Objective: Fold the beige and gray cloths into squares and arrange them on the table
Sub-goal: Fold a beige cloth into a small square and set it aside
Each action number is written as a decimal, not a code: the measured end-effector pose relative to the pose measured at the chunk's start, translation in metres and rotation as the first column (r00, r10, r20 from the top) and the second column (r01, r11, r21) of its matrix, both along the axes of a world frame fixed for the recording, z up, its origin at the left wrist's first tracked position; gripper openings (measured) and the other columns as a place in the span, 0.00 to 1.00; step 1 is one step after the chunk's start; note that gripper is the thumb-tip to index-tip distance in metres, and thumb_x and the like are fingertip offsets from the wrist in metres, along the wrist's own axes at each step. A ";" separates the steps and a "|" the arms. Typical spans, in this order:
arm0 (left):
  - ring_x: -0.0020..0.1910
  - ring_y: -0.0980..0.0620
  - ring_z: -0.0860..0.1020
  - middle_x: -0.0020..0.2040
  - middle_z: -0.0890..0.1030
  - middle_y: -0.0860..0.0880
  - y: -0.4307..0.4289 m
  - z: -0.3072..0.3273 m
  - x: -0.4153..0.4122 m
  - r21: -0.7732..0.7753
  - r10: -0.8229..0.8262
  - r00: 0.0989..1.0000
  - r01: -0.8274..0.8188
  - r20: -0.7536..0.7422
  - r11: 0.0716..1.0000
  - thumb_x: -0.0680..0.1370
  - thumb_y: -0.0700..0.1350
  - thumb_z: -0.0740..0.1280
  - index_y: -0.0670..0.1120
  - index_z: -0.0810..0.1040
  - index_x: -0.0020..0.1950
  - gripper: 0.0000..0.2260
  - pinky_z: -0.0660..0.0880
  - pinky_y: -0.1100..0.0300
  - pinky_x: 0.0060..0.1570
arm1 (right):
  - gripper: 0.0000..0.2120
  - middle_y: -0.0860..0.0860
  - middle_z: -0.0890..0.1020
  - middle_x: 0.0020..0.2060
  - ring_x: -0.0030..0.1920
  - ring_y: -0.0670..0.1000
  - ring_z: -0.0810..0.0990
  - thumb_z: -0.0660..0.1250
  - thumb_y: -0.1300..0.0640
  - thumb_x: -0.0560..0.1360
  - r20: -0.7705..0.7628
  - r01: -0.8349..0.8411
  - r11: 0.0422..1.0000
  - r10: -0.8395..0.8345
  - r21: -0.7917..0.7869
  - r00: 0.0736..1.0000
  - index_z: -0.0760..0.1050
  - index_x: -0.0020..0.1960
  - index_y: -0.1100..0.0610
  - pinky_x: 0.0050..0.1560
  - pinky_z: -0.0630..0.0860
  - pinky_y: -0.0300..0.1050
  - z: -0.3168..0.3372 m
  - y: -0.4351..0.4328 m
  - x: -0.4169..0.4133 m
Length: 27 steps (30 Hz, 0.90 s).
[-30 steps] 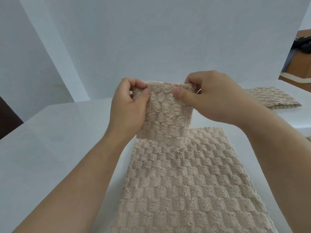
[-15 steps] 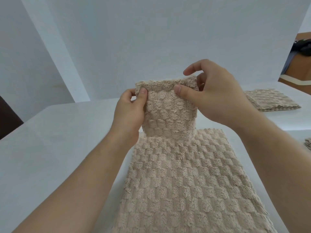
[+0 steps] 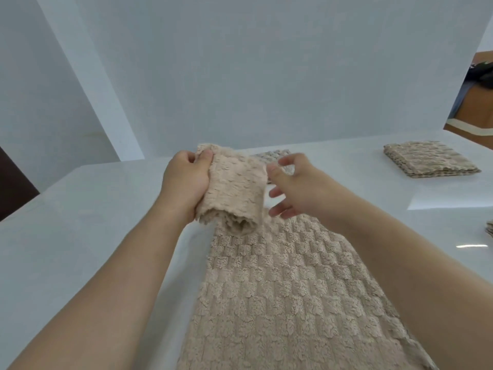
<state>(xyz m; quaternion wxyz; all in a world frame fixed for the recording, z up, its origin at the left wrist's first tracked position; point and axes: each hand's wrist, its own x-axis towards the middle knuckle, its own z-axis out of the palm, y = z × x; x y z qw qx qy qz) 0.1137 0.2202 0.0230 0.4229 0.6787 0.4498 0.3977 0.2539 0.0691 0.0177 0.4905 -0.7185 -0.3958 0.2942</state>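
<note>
A folded beige cloth (image 3: 234, 188) with a plush surface is lifted above the white table (image 3: 80, 236). My left hand (image 3: 186, 182) grips its left edge, thumb on top. My right hand (image 3: 290, 188) hovers just right of the cloth with its fingers spread and holds nothing. Under both hands a larger beige cloth (image 3: 288, 295) with a checker texture lies flat on the table and runs toward the bottom of the view. A grey folded cloth (image 3: 272, 156) shows partly behind my hands.
A stack of folded beige cloths (image 3: 429, 158) sits at the table's far right. The edge of another pile (image 3: 489, 231) peeks in at the right border. White walls stand behind the table and a brown box is at the upper right.
My right hand has let go of the folded cloth's top edge and spread its fingers. My left hand has lowered and tipped the cloth away, toward the table.
</note>
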 end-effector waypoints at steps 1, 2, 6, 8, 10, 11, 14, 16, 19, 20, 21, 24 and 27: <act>0.51 0.45 0.83 0.51 0.83 0.45 0.003 0.001 -0.002 -0.113 -0.004 0.997 0.013 0.078 0.994 0.82 0.53 0.66 0.45 0.77 0.52 0.11 0.80 0.45 0.57 | 0.23 0.55 0.84 0.49 0.39 0.54 0.88 0.60 0.39 0.82 -0.027 -0.038 0.999 0.037 -0.030 0.999 0.62 0.70 0.50 0.48 0.85 0.56 -0.002 0.001 -0.004; 0.50 0.45 0.84 0.51 0.83 0.44 0.004 0.001 -0.004 -0.202 0.000 0.989 0.030 0.147 0.979 0.82 0.51 0.66 0.44 0.77 0.51 0.10 0.81 0.47 0.55 | 0.23 0.55 0.84 0.49 0.39 0.55 0.88 0.59 0.38 0.82 -0.048 -0.078 0.995 0.075 -0.057 0.996 0.62 0.71 0.50 0.48 0.85 0.57 -0.004 0.001 -0.008; 0.44 0.47 0.85 0.48 0.85 0.44 0.008 0.003 -0.008 -0.315 0.063 0.973 0.011 0.223 0.949 0.83 0.47 0.66 0.42 0.79 0.48 0.10 0.82 0.53 0.46 | 0.28 0.54 0.85 0.50 0.42 0.54 0.88 0.61 0.35 0.79 -0.046 -0.221 0.969 0.217 -0.107 0.975 0.61 0.73 0.48 0.51 0.84 0.56 -0.008 0.000 -0.021; 0.47 0.46 0.85 0.50 0.85 0.44 0.010 0.002 -0.008 -0.337 0.093 0.964 -0.004 0.247 0.941 0.82 0.47 0.67 0.42 0.81 0.49 0.09 0.82 0.49 0.53 | 0.32 0.50 0.85 0.52 0.42 0.49 0.88 0.64 0.33 0.76 0.019 -0.276 0.952 0.281 -0.133 0.959 0.58 0.73 0.44 0.52 0.84 0.52 -0.008 -0.002 -0.024; 0.48 0.46 0.85 0.50 0.86 0.44 0.010 0.001 -0.006 -0.355 0.103 0.957 -0.001 0.270 0.935 0.82 0.47 0.67 0.42 0.81 0.51 0.09 0.82 0.48 0.54 | 0.34 0.46 0.84 0.52 0.41 0.45 0.87 0.68 0.34 0.75 0.092 -0.280 0.947 0.296 -0.154 0.951 0.56 0.73 0.42 0.52 0.84 0.50 -0.009 -0.003 -0.028; 0.48 0.46 0.85 0.50 0.86 0.45 0.009 0.000 -0.005 -0.359 0.103 0.955 0.004 0.279 0.933 0.82 0.47 0.66 0.41 0.82 0.51 0.09 0.82 0.49 0.54 | 0.34 0.46 0.84 0.50 0.39 0.44 0.87 0.69 0.36 0.75 0.127 -0.264 0.952 0.284 -0.154 0.950 0.56 0.73 0.42 0.51 0.83 0.49 -0.010 -0.003 -0.029; 0.47 0.46 0.86 0.50 0.86 0.45 0.002 -0.001 -0.001 -0.369 0.094 0.949 0.025 0.302 0.929 0.82 0.47 0.66 0.41 0.82 0.53 0.10 0.82 0.48 0.53 | 0.30 0.48 0.85 0.46 0.36 0.44 0.86 0.69 0.41 0.77 0.182 -0.196 0.974 0.215 -0.115 0.959 0.57 0.72 0.45 0.42 0.82 0.44 -0.012 -0.001 -0.032; 0.48 0.45 0.86 0.51 0.86 0.44 -0.001 -0.002 0.002 -0.374 0.085 0.944 0.043 0.318 0.926 0.83 0.47 0.66 0.41 0.81 0.54 0.11 0.82 0.46 0.54 | 0.25 0.50 0.85 0.43 0.34 0.46 0.86 0.67 0.47 0.79 0.203 -0.149 0.986 0.162 -0.078 0.966 0.58 0.71 0.47 0.29 0.77 0.39 -0.013 -0.001 -0.033; 0.49 0.44 0.85 0.51 0.85 0.44 -0.002 -0.002 0.002 -0.358 0.074 0.947 0.045 0.311 0.933 0.83 0.48 0.65 0.41 0.81 0.51 0.11 0.82 0.46 0.54 | 0.21 0.52 0.85 0.40 0.32 0.48 0.85 0.60 0.57 0.80 0.267 -0.112 0.992 0.122 -0.050 0.956 0.59 0.70 0.47 0.24 0.74 0.41 -0.011 -0.002 -0.030; 0.48 0.44 0.85 0.50 0.85 0.44 0.000 -0.002 0.001 -0.338 0.078 0.953 0.026 0.292 0.941 0.83 0.49 0.64 0.42 0.80 0.49 0.11 0.82 0.47 0.53 | 0.22 0.53 0.85 0.40 0.34 0.51 0.86 0.59 0.60 0.79 0.288 -0.102 0.994 0.110 -0.042 0.951 0.59 0.70 0.47 0.26 0.77 0.46 -0.010 -0.001 -0.028; 0.48 0.44 0.84 0.49 0.84 0.45 0.001 -0.002 -0.001 -0.311 0.084 0.960 0.004 0.268 0.950 0.83 0.49 0.64 0.43 0.79 0.47 0.12 0.81 0.48 0.53 | 0.22 0.54 0.85 0.41 0.36 0.54 0.86 0.57 0.62 0.78 0.301 -0.086 0.996 0.092 -0.034 0.949 0.59 0.69 0.47 0.29 0.78 0.51 -0.010 -0.002 -0.025; 0.51 0.44 0.83 0.52 0.83 0.44 0.006 -0.002 -0.004 -0.235 0.102 0.973 -0.052 0.208 0.971 0.83 0.51 0.63 0.46 0.77 0.47 0.11 0.81 0.45 0.57 | 0.21 0.55 0.86 0.40 0.36 0.54 0.87 0.57 0.65 0.76 0.270 -0.038 0.999 0.040 -0.013 0.962 0.61 0.63 0.47 0.28 0.77 0.52 -0.006 -0.002 -0.017; 0.52 0.45 0.82 0.53 0.82 0.44 0.006 -0.003 -0.003 -0.204 0.104 0.979 -0.067 0.178 0.977 0.83 0.53 0.62 0.45 0.77 0.51 0.12 0.80 0.45 0.58 | 0.20 0.56 0.86 0.41 0.31 0.47 0.85 0.57 0.67 0.75 0.215 -0.004 1.000 0.009 -0.021 0.976 0.62 0.61 0.48 0.30 0.75 0.47 -0.008 0.001 -0.014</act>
